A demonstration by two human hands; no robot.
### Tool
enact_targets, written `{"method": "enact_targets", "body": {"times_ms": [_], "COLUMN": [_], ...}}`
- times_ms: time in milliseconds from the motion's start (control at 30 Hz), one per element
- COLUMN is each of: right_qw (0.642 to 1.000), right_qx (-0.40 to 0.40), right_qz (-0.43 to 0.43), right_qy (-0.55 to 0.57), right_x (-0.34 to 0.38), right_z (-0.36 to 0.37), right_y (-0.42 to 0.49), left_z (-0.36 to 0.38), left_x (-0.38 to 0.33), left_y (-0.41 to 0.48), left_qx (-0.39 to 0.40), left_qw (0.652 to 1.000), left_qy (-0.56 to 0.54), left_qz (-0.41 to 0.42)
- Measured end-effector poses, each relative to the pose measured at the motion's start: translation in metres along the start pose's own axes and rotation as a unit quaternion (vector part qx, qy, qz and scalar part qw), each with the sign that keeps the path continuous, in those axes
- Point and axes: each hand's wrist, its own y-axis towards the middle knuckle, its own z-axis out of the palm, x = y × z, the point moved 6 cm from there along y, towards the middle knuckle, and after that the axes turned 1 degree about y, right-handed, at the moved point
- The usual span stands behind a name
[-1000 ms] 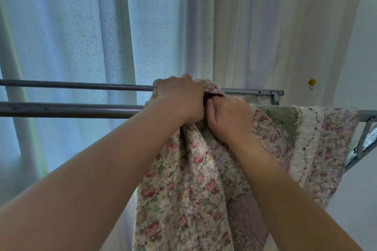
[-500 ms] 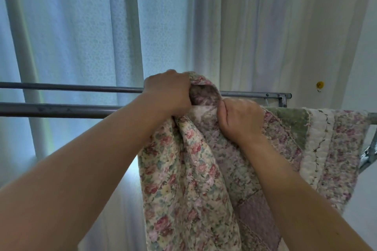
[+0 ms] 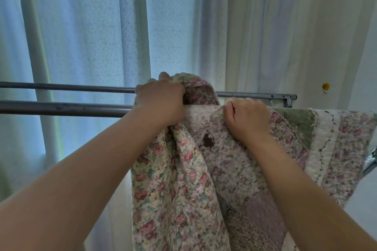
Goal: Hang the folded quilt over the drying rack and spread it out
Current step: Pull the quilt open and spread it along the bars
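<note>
Head view: a floral patchwork quilt [image 3: 234, 169] hangs over the right portion of a metal drying rack [image 3: 288, 101], draped across the near rail [image 3: 61, 108] and falling toward the camera in loose folds. The far rail [image 3: 61, 86] runs parallel behind it and is bare along its left length; both rails are uncovered to the left of the hands. The left hand [image 3: 161, 102] is closed in a fist, fingers curled round a bunched fold of the quilt's edge, which rises in a hump above the near rail and reaches up in front of the far rail. The right hand [image 3: 247, 118] sits just beside it to the right, also fisted, knuckles up, gripping the fabric at the line of the near rail. The two hands are near each other but apart, with a short stretch of quilt between them. A dark mark [image 3: 208, 140] shows on the fabric below that stretch. To the right of the right hand the quilt lies flatter over the rail, showing a green patch [image 3: 295, 124] and a white stitched band [image 3: 324, 138]. Both forearms are bare and reach upward from the lower corners. Behind the rack hangs a pale curtain [image 3: 91, 36], lit from behind. A small yellow object [image 3: 325, 86] is fixed to the wall [image 3: 363, 67] at right; what it is cannot be told.
</note>
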Motion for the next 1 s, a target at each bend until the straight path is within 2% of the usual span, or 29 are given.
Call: {"method": "enact_targets", "body": {"times_ms": [200, 300, 333, 600, 733, 1000], "right_qw": [0.999, 0.993, 0.993, 0.999, 0.999, 0.998], "right_qx": [-0.001, 0.106, 0.112, 0.041, 0.010, 0.039], "right_qz": [-0.045, -0.040, -0.041, -0.022, -0.049, -0.014], "right_qy": [0.029, 0.010, -0.002, 0.021, -0.010, -0.047], "right_x": [0.071, 0.087, 0.085, 0.083, 0.093, 0.080], "right_z": [0.003, 0.026, 0.032, 0.020, 0.018, 0.028], "right_y": [0.019, 0.019, 0.018, 0.017, 0.018, 0.013], "left_z": [0.001, 0.002, 0.003, 0.003, 0.001, 0.003], "left_x": [-0.008, -0.009, -0.007, -0.010, 0.004, 0.049], "left_y": [0.000, 0.001, 0.002, 0.009, 0.013, 0.011], "left_qx": [-0.008, -0.002, 0.000, -0.012, -0.022, -0.022], "left_qw": [0.999, 0.999, 0.999, 0.999, 0.998, 0.999], "left_qy": [0.039, 0.037, 0.033, 0.017, -0.007, -0.034], "left_qz": [0.002, 0.010, 0.012, 0.043, 0.054, 0.020]}}
